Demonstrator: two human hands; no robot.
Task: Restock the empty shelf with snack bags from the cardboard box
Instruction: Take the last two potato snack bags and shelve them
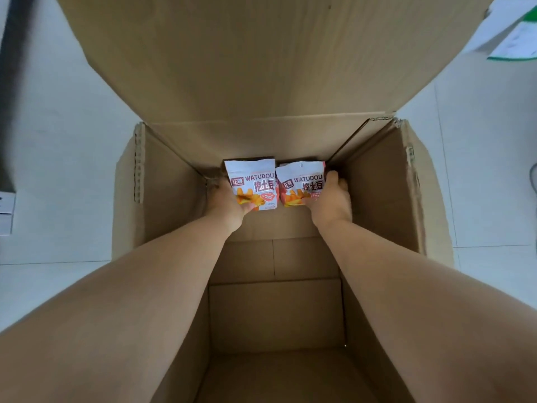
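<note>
A: What takes up most of the view?

B: A pale tiled floor, and on it an open brown box. Its far flap stands up and leans away from the camera. A white and green paper lies on the floor at the upper right.

A: And the person?

B: Two bare forearms reach down into the box, towards its far wall.

A: What are the hands doing?

B: The left hand grips the left bag at its lower corner, with the thumb across the front and the fingers hidden behind. The right hand grips the right bag, with the thumb on the front and the fingers curled round its right edge.

A: Where are the bags?

B: Deep inside the box, close against the far wall. They stand upright side by side with their inner edges touching, and the printed fronts face the camera. Both are white and orange and read WATUDOU. I cannot tell whether they rest on the bottom or are lifted off it.
</note>
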